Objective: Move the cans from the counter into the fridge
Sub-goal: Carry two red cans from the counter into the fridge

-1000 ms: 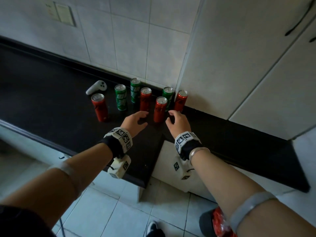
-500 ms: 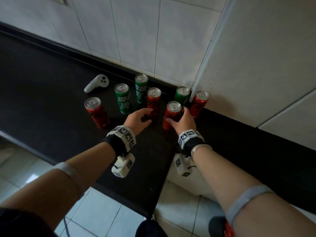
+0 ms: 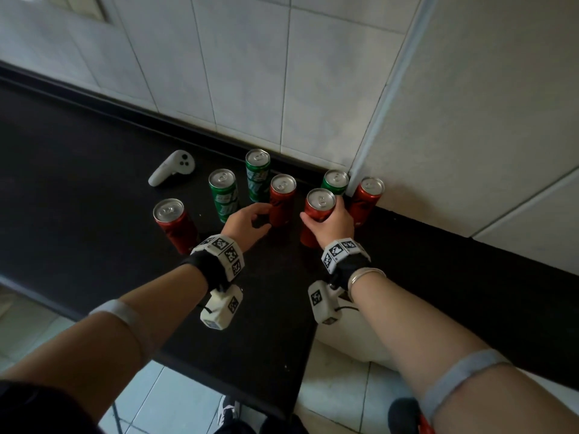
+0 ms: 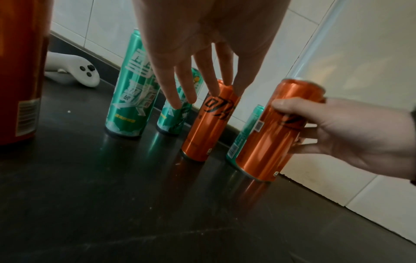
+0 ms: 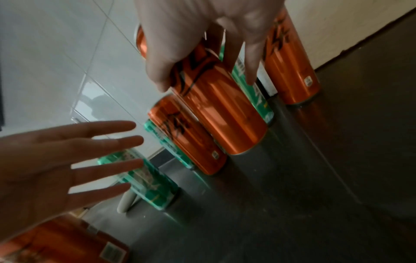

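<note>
Counter: I see a glossy black stone counter [image 3: 78,183] w/ a raised black lip at the back; faint scuffs and crumbs show in the left wrist view.
Wall: pale square tiles [image 3: 244,73] behind it.
Right side: flat cream cabinet panel [image 3: 470,120] stands on the counter's right end.
Floor: light tiles [image 3: 175,399] below the counter edge.
Far left: white plastic handheld controller [image 3: 172,167] lies on its side near the back lip.
Cans: 7 slim aluminium cans, all upright on the counter.
L to R: lone red can [image 3: 174,223] nearest me, front green can [image 3: 223,194], back green can [image 3: 257,172], middle red can [image 3: 282,198], gripped red can [image 3: 316,214], corner green can [image 3: 334,182], red can by the panel [image 3: 365,200].
Left hand [image 3: 247,222]: fingers straight and spread, holding nothing, tips just beside the middle red can; can't tell if touching.
Right hand [image 3: 333,222]: thumb and fingers wrapped round the gripped red can, upper half; its base looks on the counter, not sure.
</note>
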A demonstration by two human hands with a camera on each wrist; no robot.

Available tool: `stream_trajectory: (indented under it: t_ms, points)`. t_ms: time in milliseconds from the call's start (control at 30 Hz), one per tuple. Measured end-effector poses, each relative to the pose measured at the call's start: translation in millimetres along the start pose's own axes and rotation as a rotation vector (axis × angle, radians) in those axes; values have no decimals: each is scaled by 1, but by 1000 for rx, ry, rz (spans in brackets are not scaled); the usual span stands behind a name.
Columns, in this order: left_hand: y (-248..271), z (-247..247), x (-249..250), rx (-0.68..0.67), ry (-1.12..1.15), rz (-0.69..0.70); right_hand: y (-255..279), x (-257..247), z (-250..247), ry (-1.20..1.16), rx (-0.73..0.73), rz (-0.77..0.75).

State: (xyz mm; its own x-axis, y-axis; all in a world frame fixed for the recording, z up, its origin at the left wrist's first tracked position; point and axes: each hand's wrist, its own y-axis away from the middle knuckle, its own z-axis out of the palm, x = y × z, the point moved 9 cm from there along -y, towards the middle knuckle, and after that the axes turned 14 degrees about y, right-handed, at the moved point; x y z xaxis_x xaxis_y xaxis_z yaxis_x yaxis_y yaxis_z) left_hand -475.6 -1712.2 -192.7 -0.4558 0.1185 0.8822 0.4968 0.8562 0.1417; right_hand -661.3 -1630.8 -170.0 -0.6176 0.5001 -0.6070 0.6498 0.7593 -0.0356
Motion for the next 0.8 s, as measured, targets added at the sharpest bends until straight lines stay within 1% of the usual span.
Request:
stream_trajectory:
  t_ms: [133,233,333,467,567,633,733,800]
  points:
    - [-9,-9,14,-16,-33,38,0,-26,-29,-11,75,-67]
    - [-18,-15,24,-38,-78,52,-2,-42,-50,-2,129,-84]
    - [-33,-17,29,-44,-116,59,-5,-49,-61,4,147,-84]
    - [-52,-9,23,-64,-103,9,-5,-49,-69,-9,177,-61]
    - [-68,-3,12,-40,-43,-33,-7,-43,-70,-5,203,-31]
    - [-78,3,4,-36,-39,-65,-8,-37,-68,-15,218,-11]
    - [-90,17,-10,-65,-43,-106,-11,-28,-60,-15,206,12]
    - [-95,25,-18,-69,-11,-119,-12,-22,-55,-5,205,25]
